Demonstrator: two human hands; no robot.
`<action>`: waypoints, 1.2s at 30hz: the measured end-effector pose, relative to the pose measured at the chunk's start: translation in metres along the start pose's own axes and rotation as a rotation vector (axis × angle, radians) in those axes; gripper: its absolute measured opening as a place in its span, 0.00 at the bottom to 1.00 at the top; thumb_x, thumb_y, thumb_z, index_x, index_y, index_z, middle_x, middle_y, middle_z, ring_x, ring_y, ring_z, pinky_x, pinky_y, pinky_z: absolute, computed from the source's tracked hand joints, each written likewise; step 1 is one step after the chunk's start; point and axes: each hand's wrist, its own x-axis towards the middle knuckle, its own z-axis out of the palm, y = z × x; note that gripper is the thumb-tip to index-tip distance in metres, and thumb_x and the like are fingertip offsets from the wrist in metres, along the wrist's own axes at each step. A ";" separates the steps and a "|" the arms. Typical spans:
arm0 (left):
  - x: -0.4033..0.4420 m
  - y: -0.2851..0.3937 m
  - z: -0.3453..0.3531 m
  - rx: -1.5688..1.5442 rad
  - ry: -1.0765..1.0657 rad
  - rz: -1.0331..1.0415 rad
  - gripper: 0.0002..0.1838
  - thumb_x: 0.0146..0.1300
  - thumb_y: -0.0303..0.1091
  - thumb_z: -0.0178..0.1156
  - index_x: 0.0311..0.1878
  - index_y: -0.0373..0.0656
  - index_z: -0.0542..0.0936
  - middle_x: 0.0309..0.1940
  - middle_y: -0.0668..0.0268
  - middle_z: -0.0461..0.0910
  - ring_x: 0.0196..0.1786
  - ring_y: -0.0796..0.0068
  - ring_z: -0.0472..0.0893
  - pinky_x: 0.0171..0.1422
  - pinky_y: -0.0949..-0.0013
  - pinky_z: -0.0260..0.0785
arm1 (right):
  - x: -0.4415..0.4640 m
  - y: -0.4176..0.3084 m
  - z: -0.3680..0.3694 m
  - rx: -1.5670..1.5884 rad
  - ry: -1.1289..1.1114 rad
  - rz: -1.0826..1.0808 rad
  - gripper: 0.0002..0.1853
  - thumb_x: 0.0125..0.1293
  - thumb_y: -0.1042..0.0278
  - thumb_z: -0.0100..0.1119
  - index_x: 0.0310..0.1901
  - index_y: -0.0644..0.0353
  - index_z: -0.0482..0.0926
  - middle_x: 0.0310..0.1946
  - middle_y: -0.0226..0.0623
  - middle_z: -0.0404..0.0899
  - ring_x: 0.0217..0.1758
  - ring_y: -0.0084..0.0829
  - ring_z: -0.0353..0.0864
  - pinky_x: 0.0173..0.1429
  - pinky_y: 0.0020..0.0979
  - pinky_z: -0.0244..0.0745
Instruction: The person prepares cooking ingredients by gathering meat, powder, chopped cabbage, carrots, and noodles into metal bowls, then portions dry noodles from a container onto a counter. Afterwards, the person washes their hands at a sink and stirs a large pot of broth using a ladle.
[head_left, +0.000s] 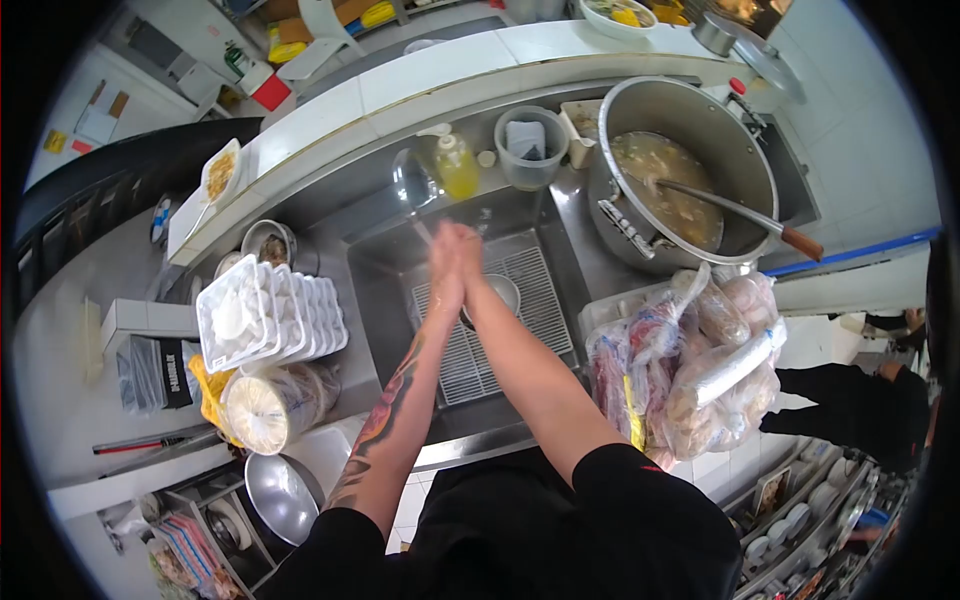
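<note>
My left hand (pixel 444 262) and my right hand (pixel 465 248) are pressed together above the steel sink (pixel 383 272), close below the faucet (pixel 413 185). Their fingers are blurred and overlap, so their shape is unclear. No object shows between the palms, though the space there is hidden. Both hands and wrists look wet. Under them, a metal wire rack (pixel 480 350) lies in the basin with a small round bowl (pixel 503 293) on it, partly covered by my right forearm. A pump bottle of yellow liquid (pixel 457 168) stands behind the sink, just beyond my hands.
On the right stands a large pot of soup (pixel 640 110) with a ladle (pixel 740 210) in it. Bagged meat (pixel 700 370) lies nearer me. Stacked white trays (pixel 270 315) and a wrapped roll (pixel 270 408) crowd the left. A plastic tub (pixel 530 165) sits behind. Another person (pixel 860 410) stands far right.
</note>
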 end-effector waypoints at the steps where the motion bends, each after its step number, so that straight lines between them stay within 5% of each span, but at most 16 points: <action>1: 0.002 -0.003 -0.005 -0.014 0.023 -0.010 0.30 0.82 0.46 0.49 0.77 0.37 0.64 0.71 0.56 0.71 0.76 0.64 0.68 0.82 0.63 0.55 | -0.015 -0.018 0.007 0.214 0.063 0.003 0.11 0.73 0.64 0.65 0.47 0.63 0.82 0.42 0.35 0.86 0.43 0.22 0.83 0.47 0.29 0.80; 2: 0.006 -0.008 -0.008 -0.033 0.041 -0.021 0.31 0.81 0.47 0.50 0.77 0.38 0.64 0.71 0.57 0.70 0.76 0.65 0.68 0.82 0.63 0.55 | -0.028 -0.030 0.013 0.424 0.131 0.004 0.14 0.75 0.63 0.63 0.52 0.65 0.83 0.46 0.35 0.87 0.47 0.23 0.83 0.51 0.30 0.81; 5: 0.031 -0.037 -0.006 -0.103 0.067 -0.053 0.32 0.79 0.51 0.53 0.77 0.39 0.65 0.73 0.59 0.68 0.77 0.68 0.65 0.82 0.65 0.54 | -0.048 -0.021 0.016 0.239 0.135 -0.221 0.15 0.75 0.66 0.61 0.59 0.64 0.83 0.49 0.37 0.87 0.49 0.25 0.84 0.54 0.27 0.79; 7: 0.075 -0.075 -0.043 -0.041 0.257 -0.177 0.25 0.74 0.57 0.57 0.58 0.45 0.76 0.46 0.65 0.79 0.49 0.71 0.79 0.56 0.66 0.72 | -0.072 -0.039 0.018 0.286 0.009 -0.128 0.14 0.75 0.68 0.59 0.55 0.66 0.85 0.50 0.38 0.88 0.50 0.26 0.84 0.62 0.26 0.77; 8: 0.077 -0.059 -0.045 -0.324 0.230 -0.183 0.17 0.74 0.54 0.56 0.46 0.50 0.76 0.33 0.70 0.75 0.35 0.72 0.75 0.42 0.66 0.70 | -0.067 -0.026 0.013 0.126 -0.035 -0.201 0.14 0.77 0.67 0.58 0.55 0.66 0.85 0.49 0.38 0.88 0.49 0.26 0.85 0.60 0.27 0.77; 9: 0.068 -0.008 -0.022 -0.561 0.334 -0.307 0.14 0.73 0.51 0.55 0.41 0.52 0.75 0.31 0.71 0.75 0.34 0.71 0.75 0.42 0.65 0.70 | -0.062 -0.022 0.011 -0.038 -0.075 -0.274 0.14 0.79 0.65 0.56 0.54 0.66 0.85 0.48 0.38 0.88 0.48 0.27 0.85 0.59 0.28 0.77; 10: 0.065 0.024 -0.010 -0.608 0.427 -0.361 0.14 0.73 0.52 0.55 0.40 0.51 0.75 0.32 0.70 0.75 0.35 0.71 0.75 0.46 0.65 0.70 | -0.060 -0.026 0.011 -0.044 -0.059 -0.291 0.14 0.79 0.65 0.56 0.54 0.66 0.85 0.48 0.38 0.88 0.48 0.27 0.85 0.59 0.28 0.77; 13: 0.100 -0.028 -0.031 -0.350 0.184 -0.065 0.26 0.78 0.53 0.53 0.64 0.42 0.77 0.53 0.66 0.81 0.55 0.71 0.78 0.65 0.63 0.69 | -0.059 -0.047 0.009 0.103 -0.012 -0.114 0.21 0.80 0.59 0.53 0.62 0.68 0.81 0.56 0.42 0.85 0.52 0.33 0.85 0.59 0.33 0.77; 16: 0.061 -0.014 -0.035 0.034 -0.255 -0.246 0.35 0.79 0.56 0.52 0.76 0.38 0.67 0.70 0.62 0.75 0.70 0.67 0.74 0.77 0.60 0.62 | -0.038 -0.029 -0.001 0.079 0.070 -0.048 0.29 0.82 0.49 0.40 0.63 0.66 0.80 0.59 0.49 0.84 0.64 0.43 0.81 0.71 0.41 0.70; 17: 0.039 -0.023 -0.022 -0.061 -0.165 -0.191 0.37 0.78 0.60 0.52 0.77 0.43 0.66 0.72 0.60 0.73 0.73 0.64 0.72 0.81 0.59 0.58 | -0.035 -0.016 -0.005 0.083 0.068 -0.058 0.29 0.82 0.49 0.40 0.63 0.66 0.80 0.59 0.49 0.84 0.64 0.43 0.81 0.71 0.41 0.70; 19: -0.024 0.005 0.012 -0.445 -0.104 -0.358 0.37 0.74 0.66 0.55 0.74 0.49 0.70 0.65 0.60 0.77 0.68 0.61 0.77 0.76 0.57 0.64 | -0.037 0.007 -0.014 -0.843 0.253 -0.606 0.28 0.83 0.52 0.38 0.58 0.69 0.82 0.54 0.60 0.84 0.60 0.52 0.82 0.66 0.43 0.73; 20: -0.044 0.005 0.014 -0.554 -0.051 -0.474 0.35 0.72 0.66 0.56 0.71 0.50 0.72 0.62 0.59 0.78 0.64 0.59 0.78 0.72 0.54 0.68 | -0.016 0.052 -0.027 -0.960 0.280 -0.667 0.28 0.81 0.53 0.38 0.53 0.69 0.84 0.53 0.66 0.81 0.59 0.60 0.81 0.66 0.48 0.74; 25: -0.111 -0.054 -0.016 -0.770 -0.021 -0.811 0.25 0.68 0.58 0.61 0.56 0.48 0.79 0.52 0.57 0.82 0.54 0.53 0.82 0.60 0.47 0.75 | -0.086 0.139 -0.063 -1.070 -0.126 -0.180 0.26 0.77 0.55 0.41 0.46 0.69 0.86 0.49 0.63 0.84 0.54 0.58 0.84 0.60 0.51 0.76; 28: -0.130 -0.095 -0.031 -0.693 -0.132 -0.900 0.19 0.64 0.47 0.63 0.49 0.42 0.79 0.44 0.55 0.82 0.46 0.52 0.84 0.54 0.46 0.77 | -0.124 0.182 -0.087 -1.133 0.046 -0.247 0.25 0.75 0.56 0.43 0.42 0.68 0.86 0.46 0.61 0.85 0.49 0.57 0.86 0.54 0.55 0.76; 34: -0.193 -0.086 -0.018 -0.677 -0.198 -0.780 0.10 0.62 0.42 0.64 0.39 0.45 0.81 0.37 0.60 0.84 0.42 0.56 0.84 0.46 0.49 0.79 | -0.283 0.071 -0.079 -1.111 0.026 -0.365 0.24 0.75 0.63 0.45 0.58 0.79 0.77 0.56 0.69 0.81 0.62 0.54 0.83 0.66 0.50 0.75; 36: -0.217 -0.027 -0.007 -0.647 -0.283 -0.726 0.10 0.62 0.41 0.65 0.39 0.45 0.81 0.36 0.61 0.84 0.39 0.59 0.84 0.43 0.53 0.79 | -0.309 0.028 -0.065 -1.176 0.035 -0.458 0.21 0.74 0.62 0.46 0.51 0.73 0.81 0.50 0.64 0.83 0.56 0.54 0.84 0.60 0.52 0.76</action>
